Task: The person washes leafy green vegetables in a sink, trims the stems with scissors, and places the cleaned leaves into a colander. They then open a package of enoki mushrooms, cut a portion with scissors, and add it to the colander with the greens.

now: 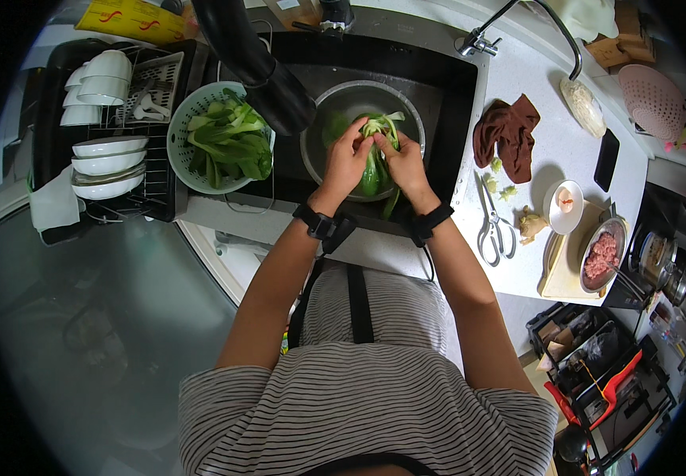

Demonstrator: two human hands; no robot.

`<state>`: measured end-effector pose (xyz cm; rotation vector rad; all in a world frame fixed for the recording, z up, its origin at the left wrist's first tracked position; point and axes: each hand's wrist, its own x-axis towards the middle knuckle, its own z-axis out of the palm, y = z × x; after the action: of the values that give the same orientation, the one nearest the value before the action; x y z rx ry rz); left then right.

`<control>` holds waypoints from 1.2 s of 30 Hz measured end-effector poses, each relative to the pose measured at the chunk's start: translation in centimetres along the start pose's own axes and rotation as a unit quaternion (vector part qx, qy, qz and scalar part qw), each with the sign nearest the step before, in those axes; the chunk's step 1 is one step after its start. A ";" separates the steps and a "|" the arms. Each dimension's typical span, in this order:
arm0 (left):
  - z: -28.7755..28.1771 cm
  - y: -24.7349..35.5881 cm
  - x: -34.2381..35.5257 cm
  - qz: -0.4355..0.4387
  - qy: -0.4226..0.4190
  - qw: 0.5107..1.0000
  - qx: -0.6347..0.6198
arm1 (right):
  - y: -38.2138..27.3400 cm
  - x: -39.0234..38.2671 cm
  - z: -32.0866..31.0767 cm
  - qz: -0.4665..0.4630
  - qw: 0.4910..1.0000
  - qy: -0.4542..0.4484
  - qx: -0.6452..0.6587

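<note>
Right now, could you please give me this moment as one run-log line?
Left hand, right hand: holding leafy greens; below: round bowl in sink; left: colander of piled greens; right: scissors on counter

Hands [346, 165] together, fingers [352, 132] curled, forearms [286, 270] extended

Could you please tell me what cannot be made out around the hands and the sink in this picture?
All in the head view:
- Part of the held leafy vegetable: covered by the left hand and right hand.
- Floor of the metal basin beneath them: hidden by the hands and vegetable.
- Bottom of the pale green colander: hidden by piled greens.
</note>
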<state>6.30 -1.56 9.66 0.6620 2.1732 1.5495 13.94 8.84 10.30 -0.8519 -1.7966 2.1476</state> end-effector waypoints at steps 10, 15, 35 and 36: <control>-2.2 -0.4 0.8 -0.087 -0.158 0.984 0.011 | -0.6 0.1 -2.8 -0.017 0.951 -0.120 -0.284; -4.5 0.0 1.4 -0.311 -0.257 0.897 -0.182 | -1.4 -0.2 -4.0 0.085 0.965 -0.199 -0.150; -3.3 2.0 0.3 -0.295 -0.161 0.881 -0.332 | -1.0 -1.5 -1.0 0.043 0.987 -0.093 -0.123; -3.1 2.0 0.4 -0.296 -0.152 0.891 -0.309 | -0.8 -1.6 -0.6 0.003 0.985 -0.072 -0.157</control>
<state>4.53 -3.18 12.52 0.0121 1.3391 1.5252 15.41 8.70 11.48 -0.7816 -2.2494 2.0063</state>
